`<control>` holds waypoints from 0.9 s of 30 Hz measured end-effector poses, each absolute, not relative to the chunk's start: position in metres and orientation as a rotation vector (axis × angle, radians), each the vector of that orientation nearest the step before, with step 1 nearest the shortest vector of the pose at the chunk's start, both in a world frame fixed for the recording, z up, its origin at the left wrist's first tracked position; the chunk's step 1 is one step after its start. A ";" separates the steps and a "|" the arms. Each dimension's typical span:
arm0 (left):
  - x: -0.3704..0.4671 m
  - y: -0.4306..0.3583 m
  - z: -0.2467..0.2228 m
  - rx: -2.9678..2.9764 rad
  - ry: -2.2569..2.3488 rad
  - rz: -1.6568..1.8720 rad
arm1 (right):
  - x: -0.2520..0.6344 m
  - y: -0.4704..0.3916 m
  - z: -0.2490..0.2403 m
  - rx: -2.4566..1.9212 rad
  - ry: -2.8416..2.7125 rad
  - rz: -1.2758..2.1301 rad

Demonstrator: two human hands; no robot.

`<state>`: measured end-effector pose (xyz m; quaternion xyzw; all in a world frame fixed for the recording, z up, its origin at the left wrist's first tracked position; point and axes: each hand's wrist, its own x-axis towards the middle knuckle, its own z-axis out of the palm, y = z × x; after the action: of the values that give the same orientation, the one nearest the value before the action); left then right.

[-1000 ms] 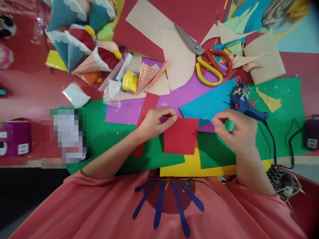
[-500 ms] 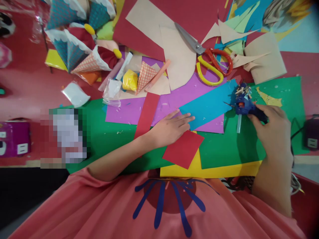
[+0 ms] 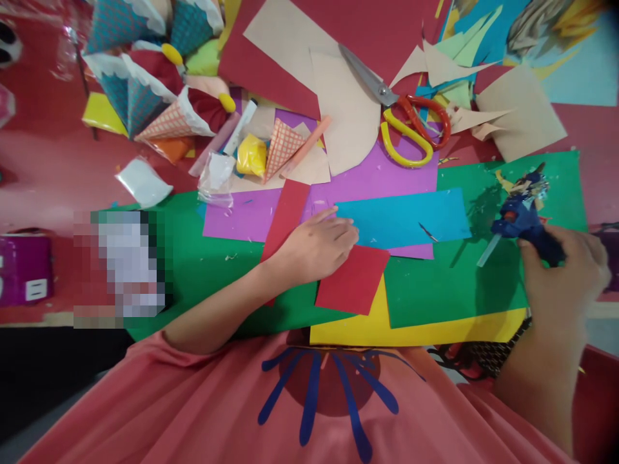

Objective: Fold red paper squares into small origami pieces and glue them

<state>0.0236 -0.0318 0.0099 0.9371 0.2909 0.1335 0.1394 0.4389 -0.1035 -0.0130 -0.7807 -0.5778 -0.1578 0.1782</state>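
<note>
On the right, my right hand [image 3: 563, 274] is wrapped round the handle of a blue hot glue gun [image 3: 520, 219], held over the green sheet. Its nozzle end is covered with scraps, and a clear glue stick [image 3: 488, 250] sticks out of its back. My left hand [image 3: 316, 245] lies palm down, slightly bent fingers resting at the left end of a blue paper strip [image 3: 401, 219]; its thumb is hidden. Under and beside that hand are a red paper piece [image 3: 355, 280] and a narrow red strip [image 3: 285, 216]. A small dark sliver [image 3: 428, 232] lies on the blue strip.
Large scissors [image 3: 401, 113] with red and yellow handles lie beyond the purple sheet [image 3: 236, 222]. Cone-shaped fabric figures [image 3: 145, 96] crowd the back left. Beige paper offcuts [image 3: 449, 64] spread at the back right. A pixelated patch [image 3: 130, 264] covers something at left.
My right hand has moved right with the glue gun, away from the blue strip. That strip has turned nearly level and slid left with my left hand, whose fingers are more bent.
</note>
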 end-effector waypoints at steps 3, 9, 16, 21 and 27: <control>0.014 -0.024 0.017 2.683 0.996 0.394 | 0.429 -0.106 -0.009 -2.258 -1.671 -0.392; 0.008 -0.018 0.020 2.633 1.009 0.447 | 0.384 -0.095 0.026 -2.030 -1.727 -0.537; 0.021 -0.032 0.007 2.695 0.605 0.345 | 0.277 -0.073 0.040 -1.441 -2.469 0.425; 0.016 -0.029 0.010 2.661 0.596 0.330 | 0.267 -0.057 0.029 -1.536 -2.657 0.399; 0.015 -0.031 0.010 2.658 0.599 0.377 | 0.302 -0.036 0.035 -1.757 -2.457 0.200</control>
<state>0.0151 -0.0307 0.0104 0.9479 0.2136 0.1346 0.1943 0.3016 -0.0363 0.0349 -0.5796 -0.8102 0.0661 0.0573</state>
